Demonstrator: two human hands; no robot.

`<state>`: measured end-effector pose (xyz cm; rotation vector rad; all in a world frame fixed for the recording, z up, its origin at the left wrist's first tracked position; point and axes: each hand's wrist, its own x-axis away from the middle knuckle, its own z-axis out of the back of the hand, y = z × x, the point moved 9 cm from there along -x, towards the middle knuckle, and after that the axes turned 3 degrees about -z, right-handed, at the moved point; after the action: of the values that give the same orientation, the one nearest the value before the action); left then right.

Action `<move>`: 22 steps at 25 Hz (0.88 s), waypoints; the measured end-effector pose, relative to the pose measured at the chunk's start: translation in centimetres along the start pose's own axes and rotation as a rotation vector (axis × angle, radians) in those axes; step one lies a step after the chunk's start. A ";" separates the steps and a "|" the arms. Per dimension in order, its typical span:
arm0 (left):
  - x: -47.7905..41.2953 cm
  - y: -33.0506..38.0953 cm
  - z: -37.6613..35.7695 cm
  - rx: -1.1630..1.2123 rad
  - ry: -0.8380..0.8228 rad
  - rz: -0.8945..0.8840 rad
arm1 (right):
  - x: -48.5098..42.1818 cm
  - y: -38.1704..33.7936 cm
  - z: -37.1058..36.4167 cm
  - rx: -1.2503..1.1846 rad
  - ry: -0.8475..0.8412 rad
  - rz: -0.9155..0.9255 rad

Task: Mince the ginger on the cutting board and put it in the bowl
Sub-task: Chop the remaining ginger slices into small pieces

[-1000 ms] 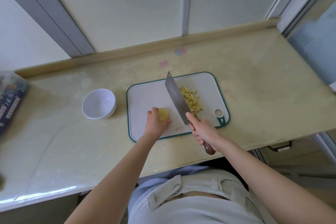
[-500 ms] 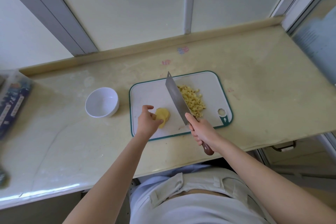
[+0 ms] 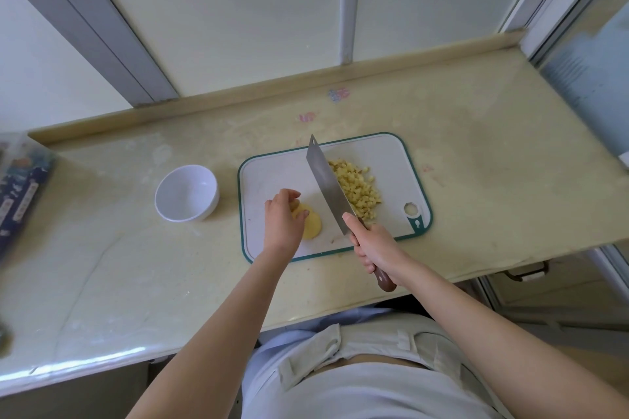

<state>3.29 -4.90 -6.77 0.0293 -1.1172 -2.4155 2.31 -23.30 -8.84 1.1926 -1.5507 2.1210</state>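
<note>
On the white cutting board [image 3: 269, 177] near the surface's [image 3: 476, 146] front edge, the left hand [image 3: 283, 218] pinched a pale yellow ginger slice [image 3: 311, 227] lying flat, its grip narrow on the slice. The right hand's [image 3: 373, 246] grip was wrapped round the wooden handle of a cleaver [image 3: 328, 187], blade edge down between slice and a heap of minced ginger [image 3: 357, 192]. A white bowl [image 3: 186, 193] stood left of the board, apart.
</note>
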 end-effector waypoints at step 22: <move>-0.2 -1.5 0.2 -0.119 -0.015 -0.034 | -0.2 0.6 -0.2 -0.007 0.019 0.002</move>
<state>2.79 -3.84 -7.73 -0.0081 -0.9852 -2.5114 2.04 -23.30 -9.41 1.1664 -1.5502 2.1204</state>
